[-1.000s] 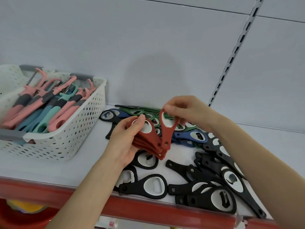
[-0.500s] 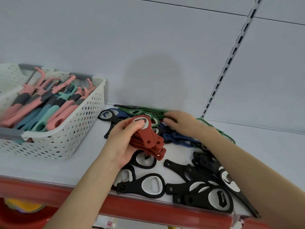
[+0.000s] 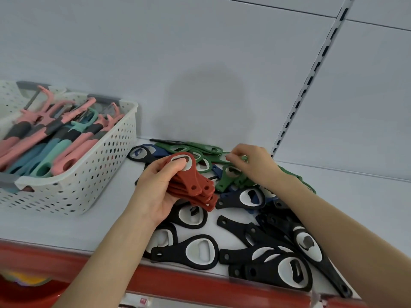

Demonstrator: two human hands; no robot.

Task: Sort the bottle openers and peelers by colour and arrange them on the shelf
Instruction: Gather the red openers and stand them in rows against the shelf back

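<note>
White shelf with red front lip (image 3: 55, 227): sorting partway, I judge. White perforated plastic basket (image 3: 73, 174) holds pink and teal plastic peelers (image 3: 55, 138), colours mixed. Right of basket: loose black flat bottle openers (image 3: 278, 252), green bottle openers (image 3: 200, 148) and blue bottle openers (image 3: 159, 152) tangled, unsorted. Left hand (image 3: 155, 192), just right of basket, grip clamped on stack of red flat bottle openers (image 3: 195, 187). Right hand (image 3: 255, 165) further right among greens; fingers curled, whether the grip has one I cannot tell.
</note>
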